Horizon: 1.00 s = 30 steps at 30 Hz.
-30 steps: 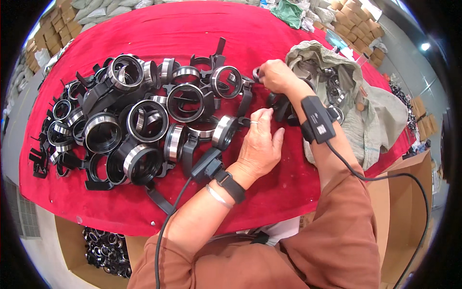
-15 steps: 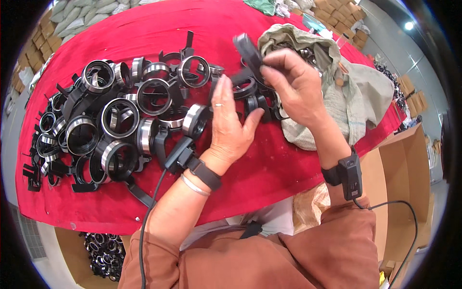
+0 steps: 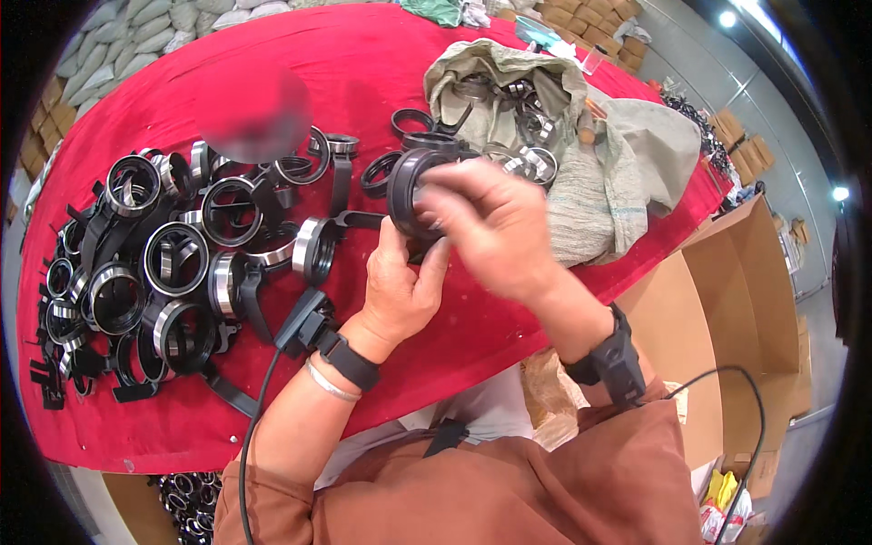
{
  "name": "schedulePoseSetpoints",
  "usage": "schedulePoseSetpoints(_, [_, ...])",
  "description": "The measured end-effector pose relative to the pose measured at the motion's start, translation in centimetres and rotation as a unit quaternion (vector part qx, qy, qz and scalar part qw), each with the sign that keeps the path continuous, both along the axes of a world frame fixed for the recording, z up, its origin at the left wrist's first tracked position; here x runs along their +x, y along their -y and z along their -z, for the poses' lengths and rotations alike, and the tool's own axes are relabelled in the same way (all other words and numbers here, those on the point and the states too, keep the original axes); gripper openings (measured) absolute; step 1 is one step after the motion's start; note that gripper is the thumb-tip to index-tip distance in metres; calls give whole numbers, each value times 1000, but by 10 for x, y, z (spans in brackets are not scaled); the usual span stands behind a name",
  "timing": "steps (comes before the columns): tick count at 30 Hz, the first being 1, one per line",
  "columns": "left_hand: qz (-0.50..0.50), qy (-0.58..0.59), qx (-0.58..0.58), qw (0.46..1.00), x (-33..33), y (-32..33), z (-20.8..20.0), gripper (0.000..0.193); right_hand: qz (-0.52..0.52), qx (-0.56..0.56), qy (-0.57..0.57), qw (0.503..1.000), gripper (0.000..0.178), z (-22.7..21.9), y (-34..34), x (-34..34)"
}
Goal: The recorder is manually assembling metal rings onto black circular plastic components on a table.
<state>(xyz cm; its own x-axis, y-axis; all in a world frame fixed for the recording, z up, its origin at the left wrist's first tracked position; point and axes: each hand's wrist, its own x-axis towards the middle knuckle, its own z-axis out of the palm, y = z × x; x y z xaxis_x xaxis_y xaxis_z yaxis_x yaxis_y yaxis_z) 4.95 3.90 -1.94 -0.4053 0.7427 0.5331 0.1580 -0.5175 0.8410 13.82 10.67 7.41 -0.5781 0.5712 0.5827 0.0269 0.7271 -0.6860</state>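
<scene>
Both hands hold one black ring-shaped part [image 3: 406, 189] with a strap arm, lifted above the red table [image 3: 381, 73]. My left hand [image 3: 397, 289] grips it from below, thumb up against its side. My right hand [image 3: 481, 222] covers its right face, fingers blurred by motion. A pile of finished black rings with silver metal bands [image 3: 173, 263] lies to the left of my hands. An open grey woven sack [image 3: 581, 154] holding more rings and metal bands lies just right of my right hand.
A few loose black rings [image 3: 413, 123] lie between the pile and the sack. Open cardboard boxes [image 3: 736, 300] stand at the table's right edge. Another box of rings [image 3: 186, 504] sits under the table's near edge. Sacks [image 3: 136, 27] line the far floor.
The black part came down from a raised position to just above the table. My right hand shifted over its face, and my left hand moved under it.
</scene>
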Motion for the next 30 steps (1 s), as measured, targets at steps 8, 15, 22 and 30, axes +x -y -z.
schedulePoseSetpoints(8, [87, 119, -3, 989, 7, -4, -9, 40, 129, 358, 291, 878, 22, 31, -161, 67])
schedulePoseSetpoints(15, [44, 226, -58, 971, 2, -5, -16, 38, 169, -182, 178, 952, 14, -10, -118, 64])
schedulePoseSetpoints(22, [85, 265, -40, 960, 4, -4, -17, 25, 120, -179, 6, 976, 11, 11, -56, 64])
schedulePoseSetpoints(30, [197, 292, -76, 933, 1, -3, -20, 23, -42, -203, -77, 975, 15, 31, -28, 70])
